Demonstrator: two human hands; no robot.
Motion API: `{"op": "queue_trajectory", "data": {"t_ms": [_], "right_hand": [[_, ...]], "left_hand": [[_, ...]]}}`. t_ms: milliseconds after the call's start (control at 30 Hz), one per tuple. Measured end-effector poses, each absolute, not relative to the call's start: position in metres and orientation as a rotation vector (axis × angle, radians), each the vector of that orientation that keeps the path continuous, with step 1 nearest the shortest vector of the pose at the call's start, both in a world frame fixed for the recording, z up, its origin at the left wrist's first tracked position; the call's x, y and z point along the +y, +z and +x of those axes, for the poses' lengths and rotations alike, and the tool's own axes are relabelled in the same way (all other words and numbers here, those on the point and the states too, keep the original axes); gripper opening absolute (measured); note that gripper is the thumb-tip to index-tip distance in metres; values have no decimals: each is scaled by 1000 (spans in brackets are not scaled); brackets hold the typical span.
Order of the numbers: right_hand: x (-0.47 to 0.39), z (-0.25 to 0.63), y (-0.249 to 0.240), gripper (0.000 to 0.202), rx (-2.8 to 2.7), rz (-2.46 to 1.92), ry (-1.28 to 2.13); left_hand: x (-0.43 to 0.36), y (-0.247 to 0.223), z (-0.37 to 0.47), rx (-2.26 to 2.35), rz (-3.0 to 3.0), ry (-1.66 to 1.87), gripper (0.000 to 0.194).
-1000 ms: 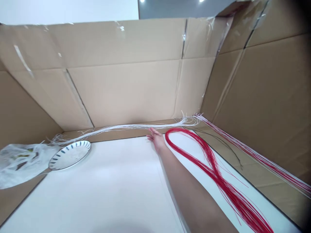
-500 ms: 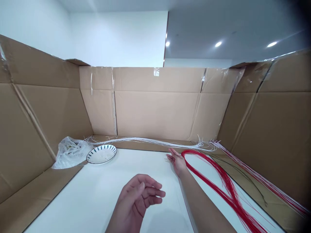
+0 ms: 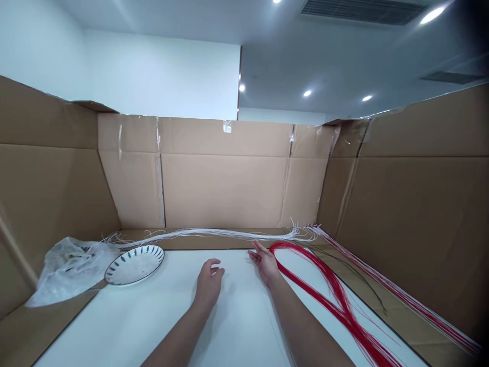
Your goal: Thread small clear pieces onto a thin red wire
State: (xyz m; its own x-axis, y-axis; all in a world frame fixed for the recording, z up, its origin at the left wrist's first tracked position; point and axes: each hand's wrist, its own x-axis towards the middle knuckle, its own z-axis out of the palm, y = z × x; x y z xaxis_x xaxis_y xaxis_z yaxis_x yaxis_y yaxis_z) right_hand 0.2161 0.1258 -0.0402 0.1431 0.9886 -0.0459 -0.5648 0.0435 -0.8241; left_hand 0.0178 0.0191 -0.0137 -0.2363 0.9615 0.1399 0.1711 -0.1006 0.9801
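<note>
My left hand (image 3: 209, 283) hovers over the white tabletop (image 3: 175, 316), its fingers loosely curved and a gap showing between thumb and fingertips. Nothing shows in it. To its right, my right hand (image 3: 265, 264) reaches to the far part of the tabletop, fingers stretched out and apart. Just beside it lies the looped end of a bundle of red cords (image 3: 330, 278), which runs back toward the near right. A faint thin strand (image 3: 280, 334) lies along the inner side of my right forearm; whether it reaches the fingers is hidden.
A bundle of white cords (image 3: 206, 232) stretches along the back edge. Red and white cords (image 3: 401, 295) and dark cords (image 3: 359, 271) lie on the right cardboard ledge. At left are a patterned plate (image 3: 134, 265) and a plastic bag (image 3: 72, 270). Cardboard walls (image 3: 225, 188) enclose the table.
My left hand has moved forward, away from me, and turned so its back shows more. My right hand stays by the red loop. The view has tilted up and turned right.
</note>
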Motion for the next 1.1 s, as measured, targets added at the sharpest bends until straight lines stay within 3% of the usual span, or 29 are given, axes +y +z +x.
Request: {"op": "queue_trajectory", "data": {"t_ms": [333, 500, 733, 933, 1100], "right_hand": [[137, 197, -36, 18, -593, -810, 1340], [143, 203, -40, 35, -461, -736, 1269], [152, 202, -42, 38, -320, -720, 1224], [160, 193, -40, 36, -266, -741, 1263], [158, 190, -37, 35, -255, -750, 1278]], "left_hand": [[143, -43, 49, 1395, 2105, 1457, 27], [218, -35, 88, 1418, 2214, 1363, 32], [324, -18, 144, 1454, 2348, 771, 34], [353, -23, 163, 1406, 2378, 487, 33], [351, -22, 160, 1391, 2341, 610, 33]]}}
